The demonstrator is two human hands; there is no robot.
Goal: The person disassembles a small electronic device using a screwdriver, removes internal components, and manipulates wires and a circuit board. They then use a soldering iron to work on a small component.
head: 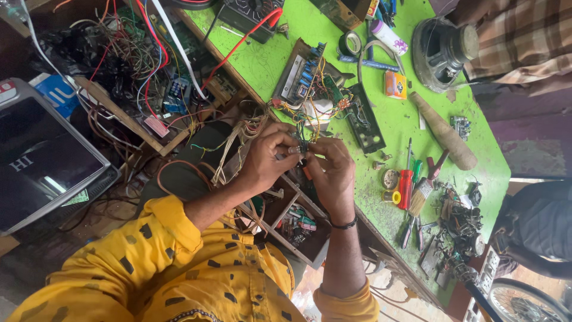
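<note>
small part (300, 149) | both hands pinch it | left hand (267, 160), right hand (331, 173)

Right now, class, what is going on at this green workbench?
A person in a yellow patterned shirt holds a small electronic part between the fingertips of both hands, left hand and right hand, over the edge of the green table. Thin wires run from it to an open circuit board assembly. Screwdrivers, a brush and a loudspeaker lie nearby.
</note>
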